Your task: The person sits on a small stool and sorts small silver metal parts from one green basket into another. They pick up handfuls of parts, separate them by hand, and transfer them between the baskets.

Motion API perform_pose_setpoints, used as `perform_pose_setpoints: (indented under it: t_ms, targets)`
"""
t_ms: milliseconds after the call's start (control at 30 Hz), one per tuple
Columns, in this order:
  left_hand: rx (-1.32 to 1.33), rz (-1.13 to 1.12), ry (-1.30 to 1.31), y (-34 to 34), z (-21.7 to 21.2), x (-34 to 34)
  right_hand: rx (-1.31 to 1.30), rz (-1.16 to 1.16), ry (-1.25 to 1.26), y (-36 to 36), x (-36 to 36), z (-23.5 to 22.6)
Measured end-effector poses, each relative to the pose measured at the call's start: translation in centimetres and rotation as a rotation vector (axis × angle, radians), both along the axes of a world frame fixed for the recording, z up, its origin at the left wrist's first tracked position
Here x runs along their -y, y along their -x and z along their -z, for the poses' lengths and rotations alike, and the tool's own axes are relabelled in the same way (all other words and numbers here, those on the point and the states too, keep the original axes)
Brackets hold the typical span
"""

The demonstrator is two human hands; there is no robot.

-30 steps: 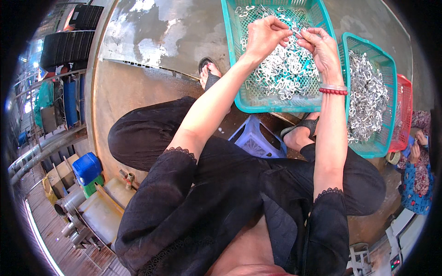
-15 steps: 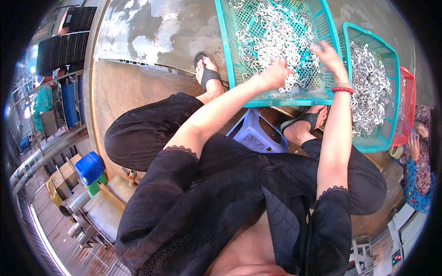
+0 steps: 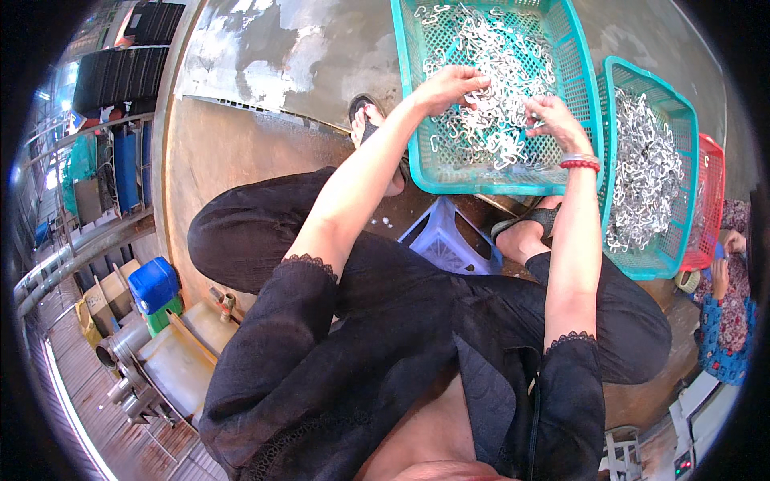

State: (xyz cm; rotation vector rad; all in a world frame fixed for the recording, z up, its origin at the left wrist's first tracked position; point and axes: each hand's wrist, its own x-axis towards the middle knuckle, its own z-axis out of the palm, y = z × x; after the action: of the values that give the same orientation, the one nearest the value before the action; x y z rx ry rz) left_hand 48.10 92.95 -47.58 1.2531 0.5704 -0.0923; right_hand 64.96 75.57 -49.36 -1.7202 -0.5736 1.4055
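Head view: both hands (image 3: 446, 88) (image 3: 559, 124) reach into a basket (image 3: 505, 188) of hooks (image 3: 497, 62).

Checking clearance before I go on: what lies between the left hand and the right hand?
Seen from above in the head view, loose pale hooks lie between the left hand and right hand, in the teal basket below them.

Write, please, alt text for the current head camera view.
A person's left hand and right hand reach into a teal basket of small, pale, curved pieces; to its right stand a second teal basket and a red basket.
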Motion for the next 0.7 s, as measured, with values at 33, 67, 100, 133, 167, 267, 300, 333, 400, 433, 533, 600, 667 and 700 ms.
perform_pose_setpoints:
  t_ms: [33, 67, 100, 133, 167, 267, 300, 333, 400, 433, 533, 600, 667, 700]
  targets:
    - [0.05, 0.012, 0.066, 0.3, -0.1, -0.2, -0.128, 0.11, -0.077, 0.3, 0.0, -0.9]
    - [0.111, 0.032, 0.131, 0.2, -0.8, -0.4, -0.241, 0.156, -0.138, 0.5, -0.1, -2.4]
    - [0.169, 0.051, 0.194, 0.2, -1.3, -0.6, -0.357, 0.199, -0.201, 1.0, -0.3, -3.8]
    - [0.183, 0.028, 0.216, 0.1, -1.6, -0.9, -0.474, 0.241, -0.263, 1.0, -0.4, -4.5]
    - [0.194, 0.009, 0.242, 0.1, -1.6, -1.0, -0.557, 0.219, -0.348, 0.9, -0.3, -4.3]
    - [0.256, -0.037, 0.333, -0.2, -1.9, -1.4, -0.538, 0.241, -0.514, 1.1, 0.1, -4.4]
    - [0.297, -0.067, 0.382, -0.2, -2.5, -1.5, -0.564, 0.254, -0.508, 1.2, 0.2, -4.8]
    - [0.34, -0.098, 0.431, -0.1, -2.9, -1.7, -0.555, 0.245, -0.507, 1.4, 0.2, -4.9]
    - [0.161, 0.085, -0.027, 0.1, -2.4, -2.8, -0.529, 0.223, -0.507, 1.5, 0.0, -5.2]
    - [0.019, 0.187, -0.356, 0.0, -1.3, -3.5, -0.537, 0.214, -0.5, 1.5, -0.3, -5.0]
    - [0.186, 0.107, -0.266, -0.6, -2.1, -3.0, -0.462, 0.207, -0.464, 1.9, -0.8, -5.4]
    - [0.293, 0.025, -0.054, -0.8, -4.0, -1.9, -0.45, 0.19, -0.427, 2.1, -0.8, -5.1]
    - [0.332, 0.051, -0.013, -0.7, -4.7, -1.6, -0.461, 0.168, -0.367, 2.2, -1.1, -4.2]
    - [0.351, 0.057, 0.03, -0.8, -5.0, -1.4, -0.497, 0.179, -0.407, 2.7, -1.3, -3.7]
